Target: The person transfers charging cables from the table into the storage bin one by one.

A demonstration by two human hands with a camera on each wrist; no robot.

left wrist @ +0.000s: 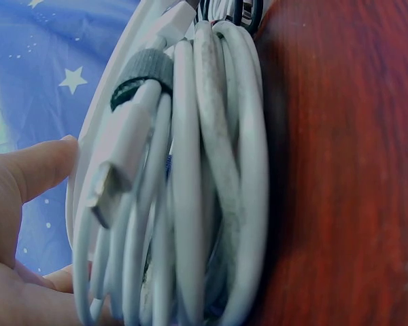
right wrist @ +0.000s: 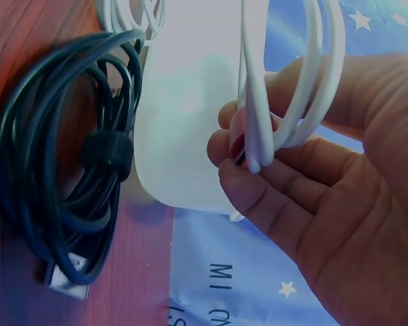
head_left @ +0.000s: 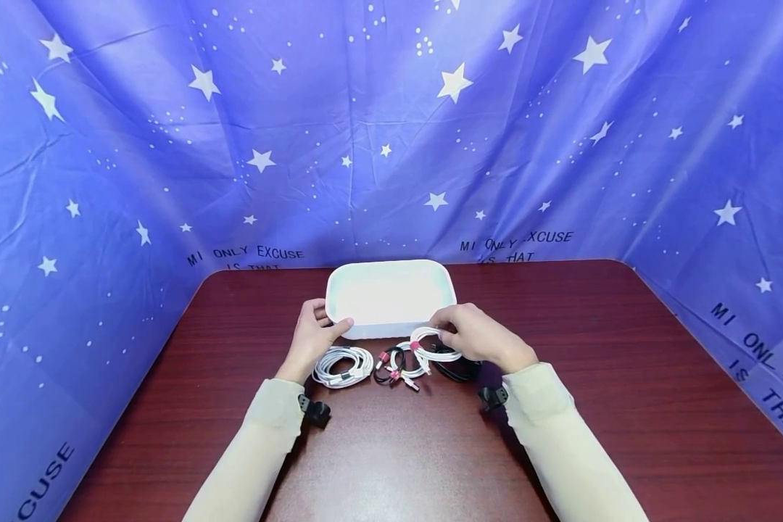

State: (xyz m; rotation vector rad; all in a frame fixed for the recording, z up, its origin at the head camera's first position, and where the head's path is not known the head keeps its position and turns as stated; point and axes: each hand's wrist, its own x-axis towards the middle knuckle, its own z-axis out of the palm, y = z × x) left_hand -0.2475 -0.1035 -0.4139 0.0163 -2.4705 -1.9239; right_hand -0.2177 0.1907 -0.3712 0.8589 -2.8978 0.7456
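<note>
A white plastic box (head_left: 391, 331) with rounded corners stands at the back of the table. At its near left corner my left hand (head_left: 309, 337) holds it, thumb on the front and fingers along the left side. My right hand (head_left: 479, 333) grips a coiled white cable (head_left: 424, 335) with a red tie, raised beside the box's near right corner. The right wrist view shows thumb and fingers around the cable (right wrist: 319, 75). Below the left hand lies a thick white cable coil (head_left: 344, 367) with a dark tie, large in the left wrist view (left wrist: 190, 170).
Between the hands lie another white cable coil (head_left: 401, 362) and a small black cable (head_left: 380, 373) with red ties. A black cable coil (right wrist: 47, 136) with a black tie sits under the right hand. A blue star-printed curtain (head_left: 391, 145) hangs behind the dark red table (head_left: 626, 406).
</note>
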